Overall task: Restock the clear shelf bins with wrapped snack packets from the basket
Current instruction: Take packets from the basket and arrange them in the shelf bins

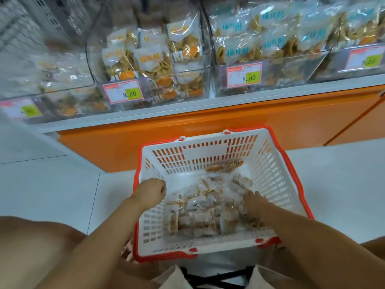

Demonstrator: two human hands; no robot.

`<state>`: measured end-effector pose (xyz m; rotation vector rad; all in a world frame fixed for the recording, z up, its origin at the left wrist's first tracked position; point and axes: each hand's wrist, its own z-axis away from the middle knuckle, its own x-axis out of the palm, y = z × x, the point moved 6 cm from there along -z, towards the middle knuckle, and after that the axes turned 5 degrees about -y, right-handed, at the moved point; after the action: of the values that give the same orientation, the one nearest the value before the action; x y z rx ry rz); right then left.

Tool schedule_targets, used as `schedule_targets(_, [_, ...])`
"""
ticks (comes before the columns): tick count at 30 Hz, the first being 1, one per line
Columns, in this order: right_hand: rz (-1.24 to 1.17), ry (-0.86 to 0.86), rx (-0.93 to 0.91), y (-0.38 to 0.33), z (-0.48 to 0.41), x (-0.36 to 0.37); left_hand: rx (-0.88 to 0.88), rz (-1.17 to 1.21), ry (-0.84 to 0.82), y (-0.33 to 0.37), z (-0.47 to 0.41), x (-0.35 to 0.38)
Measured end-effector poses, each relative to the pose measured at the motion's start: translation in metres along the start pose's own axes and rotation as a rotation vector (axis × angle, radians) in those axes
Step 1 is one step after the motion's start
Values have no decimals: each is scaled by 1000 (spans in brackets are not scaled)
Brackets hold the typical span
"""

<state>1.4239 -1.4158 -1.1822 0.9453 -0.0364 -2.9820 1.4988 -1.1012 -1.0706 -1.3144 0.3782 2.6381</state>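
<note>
A white basket with a red rim (208, 140) stands on the floor in front of me. Several clear-wrapped snack packets (200, 207) lie on its bottom. My left hand (151, 191) grips the basket's left rim, fingers curled over the edge. My right hand (253, 202) reaches down inside the basket at the right, its fingertips buried among the packets, so its grip is hidden. Above, clear shelf bins hold bagged snacks: one with orange-labelled bags (152, 59) and one with blue-labelled bags (268, 42).
An orange cabinet front (229, 117) runs below the white shelf edge, just behind the basket. Price tags reading 8.80 (124, 91) hang on the bin fronts. White floor tiles (52, 184) spread left and right. My knees frame the lower corners.
</note>
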Motion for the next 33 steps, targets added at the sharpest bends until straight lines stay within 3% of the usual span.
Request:
schedule_targets(7, [-185,7,-54,13,3,-9,-31,99,-34,3,-4,5])
schedule_targets(12, [-27,51,-81,10,15,-6,-63,139,-60,4,-2,4])
schedule_targets(19, [-201,-11,-81,10,11,9,-71,188,-63,4,4,6])
schedule_targets(25, [18,-61,-64,5,9,8,-99,197,-90,3,5,10])
schedule_targets(30, [-28,23,-102,5,28,-48,-106,422,-170,12,2,11])
schedule_targets(33, [1,171,-137,3,47,-92,-112,713,-190,30,0,7])
